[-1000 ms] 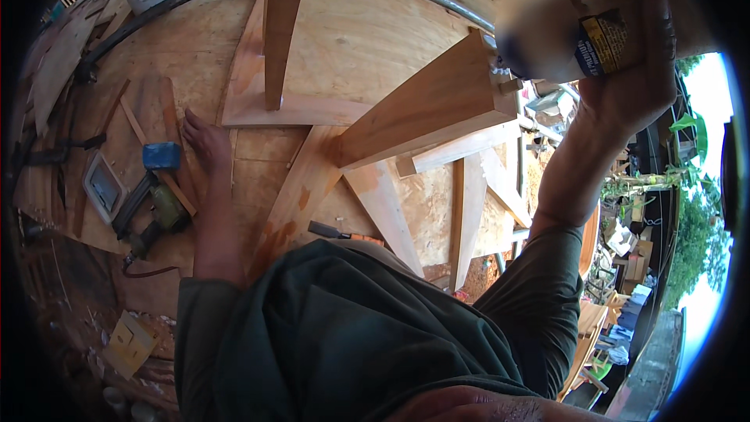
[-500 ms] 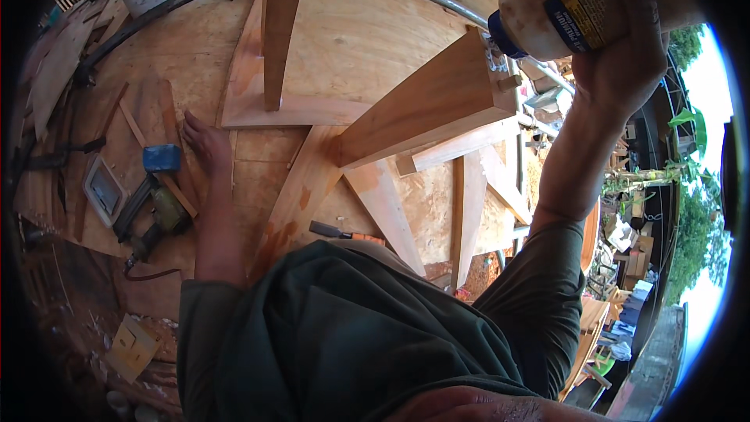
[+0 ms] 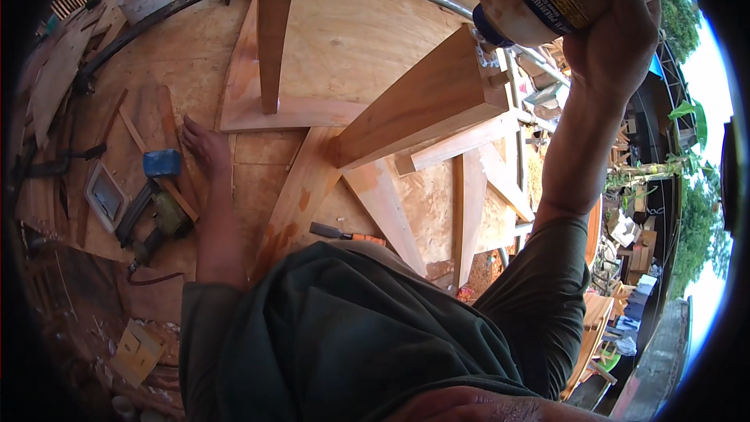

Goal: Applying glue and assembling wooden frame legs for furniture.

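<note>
In my right hand is a white glue bottle with a blue cap, tipped so the cap points down and left. Its cap is right at the raised end of a tapered wooden leg, where white glue shows beside a short wooden peg. That leg stands up from a flat wooden piece with darker wet-looking patches. My left hand is low over the plywood with its fingers stretched out, holding nothing, close to a blue block.
A nail gun with a hose lies at the left, by a small framed piece. Another upright wooden leg rises from a board at the back. A chisel with an orange handle lies near my torso.
My right hand has shifted the glue bottle slightly left and up along the leg's end. My left hand has hardly moved.
</note>
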A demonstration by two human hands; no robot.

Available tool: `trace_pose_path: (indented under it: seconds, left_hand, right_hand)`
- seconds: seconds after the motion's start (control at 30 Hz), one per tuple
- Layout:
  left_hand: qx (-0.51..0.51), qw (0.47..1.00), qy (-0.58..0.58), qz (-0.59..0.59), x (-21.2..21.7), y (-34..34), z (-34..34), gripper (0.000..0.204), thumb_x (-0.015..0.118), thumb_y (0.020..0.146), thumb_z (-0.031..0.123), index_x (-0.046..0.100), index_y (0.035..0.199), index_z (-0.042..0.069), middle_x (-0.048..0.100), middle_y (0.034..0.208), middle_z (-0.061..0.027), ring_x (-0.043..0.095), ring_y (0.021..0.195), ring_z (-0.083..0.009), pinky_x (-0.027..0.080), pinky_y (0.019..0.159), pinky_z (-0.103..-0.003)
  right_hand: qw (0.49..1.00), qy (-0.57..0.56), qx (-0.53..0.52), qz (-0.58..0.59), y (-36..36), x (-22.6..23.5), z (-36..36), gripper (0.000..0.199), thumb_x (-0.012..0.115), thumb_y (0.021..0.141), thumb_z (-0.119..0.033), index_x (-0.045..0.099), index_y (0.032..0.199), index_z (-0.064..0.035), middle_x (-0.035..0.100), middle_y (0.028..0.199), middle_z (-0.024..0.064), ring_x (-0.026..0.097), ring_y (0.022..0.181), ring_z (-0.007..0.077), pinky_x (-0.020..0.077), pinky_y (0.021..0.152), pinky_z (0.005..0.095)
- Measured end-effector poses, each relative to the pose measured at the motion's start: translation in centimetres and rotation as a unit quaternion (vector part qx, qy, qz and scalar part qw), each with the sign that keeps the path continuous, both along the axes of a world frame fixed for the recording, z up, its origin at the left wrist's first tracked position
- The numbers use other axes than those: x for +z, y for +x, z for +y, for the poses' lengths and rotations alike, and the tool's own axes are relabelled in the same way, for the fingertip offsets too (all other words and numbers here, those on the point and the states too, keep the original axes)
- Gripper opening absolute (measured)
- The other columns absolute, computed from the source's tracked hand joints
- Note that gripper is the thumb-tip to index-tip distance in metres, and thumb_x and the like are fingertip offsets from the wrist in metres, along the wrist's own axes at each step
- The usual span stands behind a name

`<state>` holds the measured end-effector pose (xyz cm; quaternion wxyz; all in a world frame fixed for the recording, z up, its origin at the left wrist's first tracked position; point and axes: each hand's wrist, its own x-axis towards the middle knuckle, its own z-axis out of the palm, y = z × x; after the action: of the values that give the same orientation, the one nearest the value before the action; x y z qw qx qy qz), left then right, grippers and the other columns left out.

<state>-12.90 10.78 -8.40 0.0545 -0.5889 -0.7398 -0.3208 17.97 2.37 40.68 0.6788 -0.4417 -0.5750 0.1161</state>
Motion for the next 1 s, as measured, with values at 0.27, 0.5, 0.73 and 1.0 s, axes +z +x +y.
trace_pose_path:
  seconds: [0.27, 0.5, 0.73, 1.0]
  left_hand:
    - [0.007, 1.0, 0.021, 0.021, -0.1, 0.1, 0.2, 0.059, 0.055, 0.089, 0.0, 0.039, 0.145, -0.005, 0.051, 0.134, -0.0262, 0.048, 0.127, -0.0445, 0.04, 0.111, -0.05]
    - [0.003, 0.999, 0.018, 0.029, 0.1, 0.2, 0.1, 0.061, 0.057, 0.087, 0.0, 0.038, 0.144, -0.005, 0.051, 0.133, -0.0268, 0.048, 0.126, -0.0448, 0.038, 0.112, -0.051]
    - [-0.021, 0.999, 0.032, 0.003, -0.3, -0.2, 0.3, 0.061, 0.054, 0.088, -0.001, 0.036, 0.146, -0.007, 0.05, 0.133, -0.0301, 0.045, 0.128, -0.0486, 0.036, 0.113, -0.054]
    - [-0.013, 1.0, 0.021, -0.01, 0.2, 0.2, 0.2, 0.061, 0.055, 0.087, -0.002, 0.037, 0.145, -0.007, 0.051, 0.132, -0.0305, 0.047, 0.126, -0.0484, 0.037, 0.111, -0.054]
  right_hand:
    - [0.999, -0.045, 0.005, 0.01, 0.1, 0.7, -0.3, 0.039, 0.07, 0.091, -0.023, 0.059, 0.116, 0.0062, 0.068, 0.092, 0.0168, 0.07, 0.078, 0.0239, 0.0599, 0.065, 0.0339]
    - [0.992, 0.084, -0.075, 0.055, -0.2, 0.7, -1.5, 0.044, 0.071, 0.092, -0.03, 0.06, 0.117, 0.0042, 0.068, 0.096, 0.0127, 0.069, 0.077, 0.0217, 0.06, 0.069, 0.0324]
    - [0.996, 0.027, -0.019, 0.087, -0.6, 0.1, -2.9, 0.042, 0.07, 0.093, -0.029, 0.06, 0.116, 0.0049, 0.069, 0.095, 0.013, 0.071, 0.079, 0.0217, 0.0618, 0.07, 0.034]
    - [0.998, -0.056, 0.032, 0.015, 1.0, -0.1, -2.1, 0.052, 0.074, 0.086, -0.035, 0.061, 0.112, 0.0079, 0.069, 0.088, 0.0168, 0.071, 0.075, 0.0259, 0.0611, 0.069, 0.034]
